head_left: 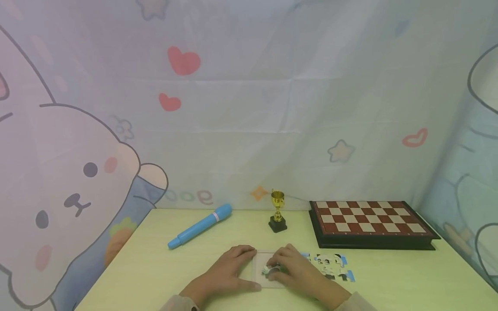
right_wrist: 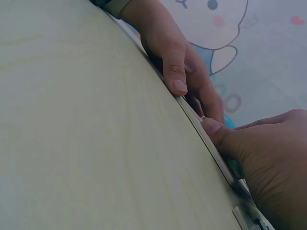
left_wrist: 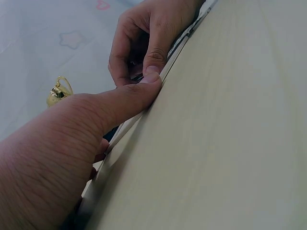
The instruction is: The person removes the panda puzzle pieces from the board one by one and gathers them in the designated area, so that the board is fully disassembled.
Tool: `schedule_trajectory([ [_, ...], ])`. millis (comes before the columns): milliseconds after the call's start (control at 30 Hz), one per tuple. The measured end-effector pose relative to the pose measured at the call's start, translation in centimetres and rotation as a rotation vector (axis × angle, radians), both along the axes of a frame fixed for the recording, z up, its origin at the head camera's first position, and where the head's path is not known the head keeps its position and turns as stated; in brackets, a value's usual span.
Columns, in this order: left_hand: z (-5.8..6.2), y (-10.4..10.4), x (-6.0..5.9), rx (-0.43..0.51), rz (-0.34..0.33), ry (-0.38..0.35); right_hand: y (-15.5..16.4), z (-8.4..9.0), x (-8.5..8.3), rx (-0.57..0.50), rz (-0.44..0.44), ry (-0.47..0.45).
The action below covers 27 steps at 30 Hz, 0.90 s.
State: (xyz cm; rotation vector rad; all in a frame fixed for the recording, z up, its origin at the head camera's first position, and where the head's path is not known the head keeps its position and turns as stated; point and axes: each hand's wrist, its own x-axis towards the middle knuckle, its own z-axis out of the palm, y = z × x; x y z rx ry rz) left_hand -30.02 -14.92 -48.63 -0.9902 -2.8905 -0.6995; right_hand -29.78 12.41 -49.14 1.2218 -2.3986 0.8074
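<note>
My left hand [head_left: 229, 272] grips the left side of a pale, flat puzzle tray [head_left: 261, 258], thumb at the near edge and fingers at the far edge. Over the tray, my right hand [head_left: 297, 270] pinches a small dark-and-green jigsaw piece [head_left: 274, 271] between thumb and fingertips; the hand covers part of it. In the left wrist view the left thumb [left_wrist: 139, 91] lies along the tray edge, close by the right hand [left_wrist: 160, 33]. The right wrist view shows the right thumb [right_wrist: 218, 132] bent down at the tray's rim [right_wrist: 211, 146].
Loose panda jigsaw pieces [head_left: 330, 264] lie just right of my right hand. Behind the tray stands a small gold trophy cup [head_left: 278, 211] on a black base. A blue stick with a thick rounded end [head_left: 200, 226] lies back left, a chessboard box [head_left: 369, 220] back right.
</note>
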Motion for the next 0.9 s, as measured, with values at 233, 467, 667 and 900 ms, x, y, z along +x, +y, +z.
schedule_trajectory([
  [233,0.01,0.03,0.00,-0.007,0.000,0.005,-0.03,-0.12,-0.12,-0.039,0.089,0.047],
  [467,0.07,0.03,-0.04,-0.004,-0.003,0.006,-0.07,-0.01,-0.03,-0.034,0.056,-0.025],
  [667,-0.06,0.02,-0.16,-0.008,-0.007,0.022,0.04,-0.02,0.05,-0.040,0.028,-0.117],
  [900,-0.04,0.05,-0.13,-0.019,-0.003,0.018,0.11,-0.02,-0.13,-0.098,0.027,-0.096],
])
